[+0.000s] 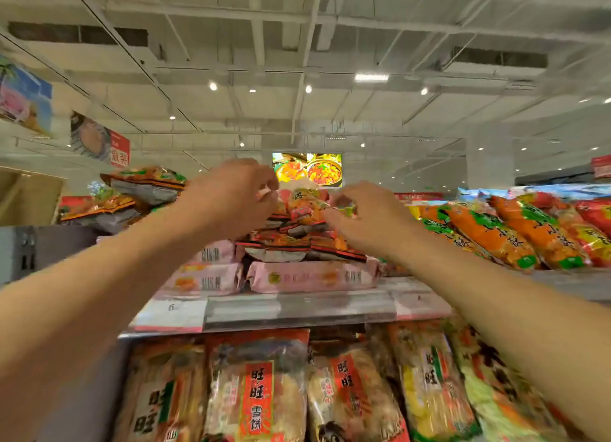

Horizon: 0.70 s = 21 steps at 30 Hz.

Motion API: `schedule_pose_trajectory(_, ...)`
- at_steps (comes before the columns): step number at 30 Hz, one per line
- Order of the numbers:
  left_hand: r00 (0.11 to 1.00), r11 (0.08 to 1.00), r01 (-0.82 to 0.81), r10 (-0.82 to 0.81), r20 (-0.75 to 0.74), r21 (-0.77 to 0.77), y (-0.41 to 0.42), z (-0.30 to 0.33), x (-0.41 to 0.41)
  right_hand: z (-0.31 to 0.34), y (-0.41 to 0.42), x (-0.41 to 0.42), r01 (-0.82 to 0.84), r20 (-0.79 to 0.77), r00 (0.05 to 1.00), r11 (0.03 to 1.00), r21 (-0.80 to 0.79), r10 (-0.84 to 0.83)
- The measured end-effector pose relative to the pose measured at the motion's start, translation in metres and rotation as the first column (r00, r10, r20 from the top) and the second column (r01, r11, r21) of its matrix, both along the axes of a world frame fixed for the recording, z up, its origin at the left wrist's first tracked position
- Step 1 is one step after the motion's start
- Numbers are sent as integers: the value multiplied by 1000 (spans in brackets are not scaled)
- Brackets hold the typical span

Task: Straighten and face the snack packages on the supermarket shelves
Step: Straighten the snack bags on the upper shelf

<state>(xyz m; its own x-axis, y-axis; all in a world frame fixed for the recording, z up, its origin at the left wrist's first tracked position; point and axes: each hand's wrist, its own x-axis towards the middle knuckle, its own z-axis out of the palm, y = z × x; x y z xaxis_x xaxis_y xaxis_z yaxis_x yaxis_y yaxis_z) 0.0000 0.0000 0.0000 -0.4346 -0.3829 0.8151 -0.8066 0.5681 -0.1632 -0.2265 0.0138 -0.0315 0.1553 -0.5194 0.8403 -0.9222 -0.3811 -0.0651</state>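
Both arms reach up to the top shelf. My left hand and my right hand each pinch a corner of an orange and red snack package on top of a pile. Under it lie flat red-edged packages, and below those pink packages with barcodes facing out. The image is blurred, so the fingertips are hard to make out.
Orange and green bags lean in a row to the right on the same shelf. Tilted orange bags are stacked at the left, beside a cardboard box. Rice cracker bags fill the shelf below. Price labels line the shelf edge.
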Motion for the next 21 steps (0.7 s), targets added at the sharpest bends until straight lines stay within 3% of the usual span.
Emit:
schedule_pose_trajectory(4, 916, 894, -396, 369, 153, 212, -29, 15, -8, 16, -35, 8, 128, 103, 983, 974, 186, -149)
schedule_pose_trajectory(8, 845, 808, -523, 451, 288, 271, -50, 13, -14, 20, -57, 12, 68, 153, 981, 956, 287, -116)
schedule_pose_trajectory(15, 833, 803, -536, 455, 314, 259, -58, 15, -26, 20, -72, 12, -31, 226, 973, 957, 288, -37)
schedule_pose_trajectory(21, 948, 915, -319, 311, 72, 249, -51, 14, -33, 12, -77, 11, -223, 426, 897, 951, 216, 114)
